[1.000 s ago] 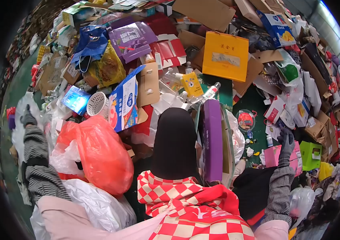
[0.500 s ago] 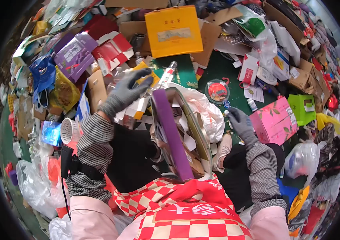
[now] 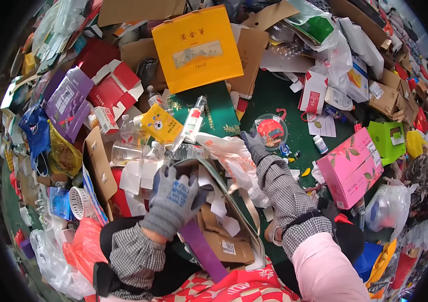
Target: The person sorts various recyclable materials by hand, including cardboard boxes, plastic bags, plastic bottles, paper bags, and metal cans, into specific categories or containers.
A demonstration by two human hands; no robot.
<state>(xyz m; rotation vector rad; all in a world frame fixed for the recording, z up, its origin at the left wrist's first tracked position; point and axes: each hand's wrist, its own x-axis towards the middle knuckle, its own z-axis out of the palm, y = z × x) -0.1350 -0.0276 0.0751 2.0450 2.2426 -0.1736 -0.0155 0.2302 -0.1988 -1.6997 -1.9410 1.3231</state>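
Observation:
My left hand, in a grey glove, lies over the near-left side of an open bag between my legs, by a purple strip. Its fingers are apart, though their tips dip behind the bag's edge. Inside the bag are cardboard and white paper pieces. My right hand, also gloved, is at the far side of a white plastic bag, left of a round clear container. Its fingers are partly hidden, and whether they grip anything is unclear. A clear bottle lies beyond the bag.
A yellow box stands at the back on a green board. To the right are a pink box, a bright green box and a small white bottle. Cardboard and a white basket are at the left.
My left hand has come down and nearer, onto the open bag. My right hand has moved left and forward to the white plastic bag. The purple strip sits lower, and the view has shifted slightly.

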